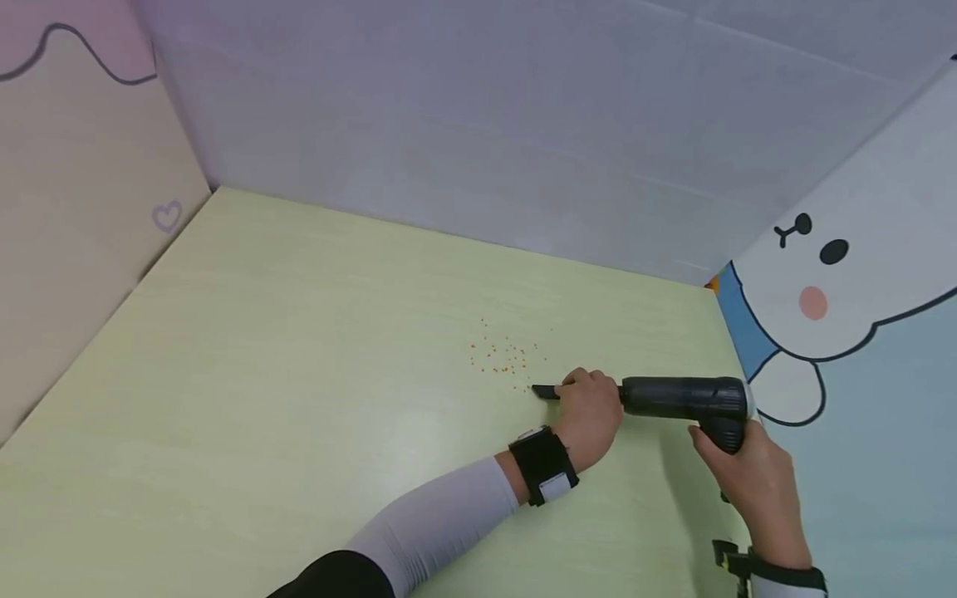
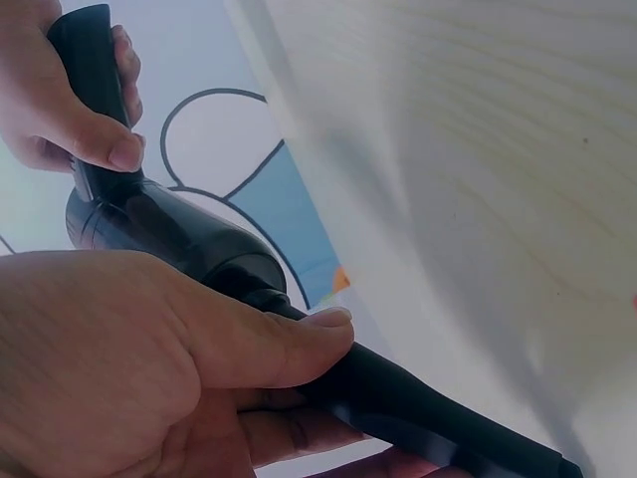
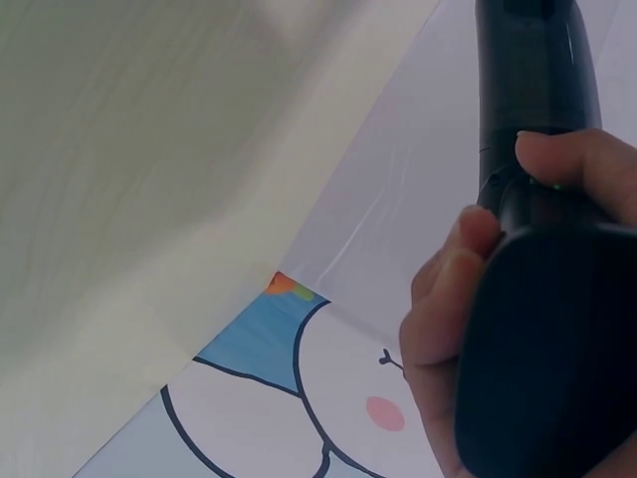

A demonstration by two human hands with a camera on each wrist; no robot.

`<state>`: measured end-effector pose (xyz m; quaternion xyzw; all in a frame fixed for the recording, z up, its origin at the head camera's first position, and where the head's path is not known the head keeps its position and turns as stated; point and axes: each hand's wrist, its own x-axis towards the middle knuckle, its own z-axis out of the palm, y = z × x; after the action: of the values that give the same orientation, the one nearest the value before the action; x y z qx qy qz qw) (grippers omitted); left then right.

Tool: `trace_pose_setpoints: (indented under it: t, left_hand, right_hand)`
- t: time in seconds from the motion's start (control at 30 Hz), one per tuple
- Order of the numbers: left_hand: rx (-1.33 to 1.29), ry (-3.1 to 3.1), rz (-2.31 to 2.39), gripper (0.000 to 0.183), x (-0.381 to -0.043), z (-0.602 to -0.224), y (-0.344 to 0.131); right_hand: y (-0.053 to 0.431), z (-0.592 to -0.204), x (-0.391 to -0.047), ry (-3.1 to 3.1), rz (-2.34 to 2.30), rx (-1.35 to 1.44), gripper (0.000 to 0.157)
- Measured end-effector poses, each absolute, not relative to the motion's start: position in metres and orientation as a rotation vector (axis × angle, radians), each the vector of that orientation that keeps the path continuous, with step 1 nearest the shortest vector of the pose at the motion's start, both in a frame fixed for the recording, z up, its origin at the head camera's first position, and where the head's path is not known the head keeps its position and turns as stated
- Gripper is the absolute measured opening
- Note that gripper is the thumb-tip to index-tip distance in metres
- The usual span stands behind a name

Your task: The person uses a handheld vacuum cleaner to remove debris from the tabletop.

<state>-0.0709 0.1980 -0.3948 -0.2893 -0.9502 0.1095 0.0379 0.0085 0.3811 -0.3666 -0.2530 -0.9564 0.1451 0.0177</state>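
A black handheld vacuum cleaner [image 1: 665, 397] lies sideways in the air over the table's right part, its narrow nozzle [image 1: 544, 391] pointing left. Around that nozzle curls my left hand [image 1: 591, 419], thumb along the top in the left wrist view. My right hand [image 1: 766, 490] grips the handle at the other end; its thumb and fingers wrap the handle in the right wrist view. Small orange-red crumbs [image 1: 505, 370] are scattered on the pale table just beyond the nozzle tip, which is right at the nearest of them.
The pale wood-grain table [image 1: 299, 374] meets a plain lilac wall [image 1: 463, 124] at the back. A beige panel [image 1: 75, 216] stands along the left side. On the right, a panel with a white cartoon animal [image 1: 860, 307] rises close beside the vacuum's rear end and my right hand.
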Motion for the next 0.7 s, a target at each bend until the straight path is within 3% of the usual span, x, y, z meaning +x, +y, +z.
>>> trace_pose_setpoints:
  t: [0.2,0.43,0.7]
  left_hand:
    - [-0.868,-2.935,0.334,0.032,-0.074,-0.395,0.198]
    - [-0.823,-2.912,0.307,0.03,-0.0766,-0.3944,0.1936]
    - [-0.849,-2.908,0.248,0.029,-0.0763,-0.394,0.1973]
  right_hand:
    - [0.3784,-0.3662,0.0058,-2.956,0.459,-0.772,0.069]
    - [0.3759,-0.3696,0.0001,-2.921,0.418,-0.7,0.061]
    - [0.3811,-0.3668,0.0037,-2.96,0.438,-0.759,0.071]
